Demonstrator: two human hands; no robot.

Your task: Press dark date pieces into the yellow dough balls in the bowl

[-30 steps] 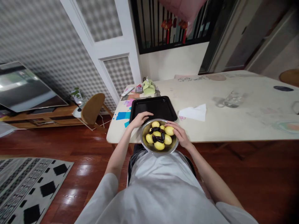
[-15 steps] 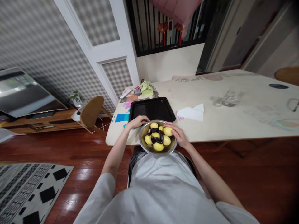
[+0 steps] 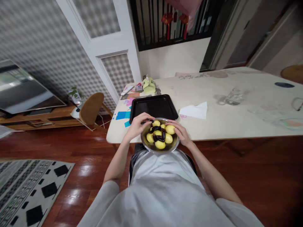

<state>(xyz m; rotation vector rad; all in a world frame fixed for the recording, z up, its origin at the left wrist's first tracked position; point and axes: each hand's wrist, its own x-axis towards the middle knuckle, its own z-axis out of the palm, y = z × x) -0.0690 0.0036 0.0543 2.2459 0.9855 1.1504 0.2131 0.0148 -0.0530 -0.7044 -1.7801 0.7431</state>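
Head view: 2 hands (image 3: 138, 125) (image 3: 181, 132) frame a round metal bowl (image 3: 147, 145) (shiny-rimmed).

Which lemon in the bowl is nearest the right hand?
The lemon at the upper right of the bowl, right beside the right hand's thumb; the others lie farther left or lower.
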